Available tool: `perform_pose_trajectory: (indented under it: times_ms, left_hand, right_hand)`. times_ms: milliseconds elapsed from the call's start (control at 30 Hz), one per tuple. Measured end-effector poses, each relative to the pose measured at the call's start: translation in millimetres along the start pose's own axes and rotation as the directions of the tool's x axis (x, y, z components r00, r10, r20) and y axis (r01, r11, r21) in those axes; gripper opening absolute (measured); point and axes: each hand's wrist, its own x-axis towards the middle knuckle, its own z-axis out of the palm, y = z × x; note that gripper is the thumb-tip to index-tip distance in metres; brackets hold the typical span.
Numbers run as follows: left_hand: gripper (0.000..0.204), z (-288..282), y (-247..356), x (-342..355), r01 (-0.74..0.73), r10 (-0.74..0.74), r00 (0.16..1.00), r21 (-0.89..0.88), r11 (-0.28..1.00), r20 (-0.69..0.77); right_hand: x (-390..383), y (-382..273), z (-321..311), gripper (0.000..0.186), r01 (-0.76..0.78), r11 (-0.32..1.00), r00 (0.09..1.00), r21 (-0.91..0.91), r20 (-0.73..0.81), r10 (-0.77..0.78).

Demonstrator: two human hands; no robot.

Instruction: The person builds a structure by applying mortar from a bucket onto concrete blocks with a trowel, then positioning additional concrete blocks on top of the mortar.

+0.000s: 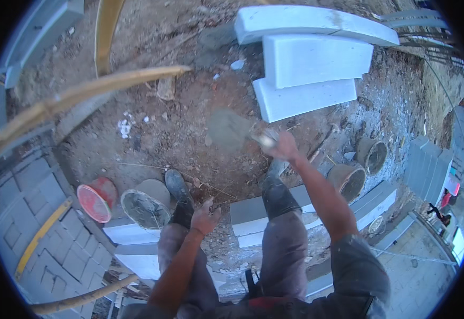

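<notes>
My right hand (282, 144) is closed around the handle of a trowel (264, 139), reaching out over the dirt ahead of my boots. Beyond it lies a grey, rounded, blurred patch (227, 128); whether this is the blade or wet mortar I cannot tell. Empty, with fingers apart, my left hand (206, 218) hangs in front of my left knee. Near that hand stands a bucket of grey mortar (146, 204), and a red-rimmed bucket (97, 199) sits left of it. White blocks (317, 61) lie beyond the trowel.
Pale blocks (250, 218) lie in a row by my legs. Two mortar-stained buckets (346, 181) stand at right. A curved wooden pole (83, 95) crosses the left side. Stacked grey blocks (46, 212) carry a yellow level (41, 237). A thin string (152, 166) runs low over the dirt.
</notes>
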Motion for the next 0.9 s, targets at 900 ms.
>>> perform_pose_trajectory:
  times_ms: [900]
  left_hand:
    - [0.064, 64.7, 12.9, 55.0, 0.007, 0.036, 0.988, -0.275, 0.961, 0.153]
  right_hand:
    - [209.3, -1.7, -78.6, 0.05, -0.468, 0.71, 0.833, 0.526, 0.53, 0.156]
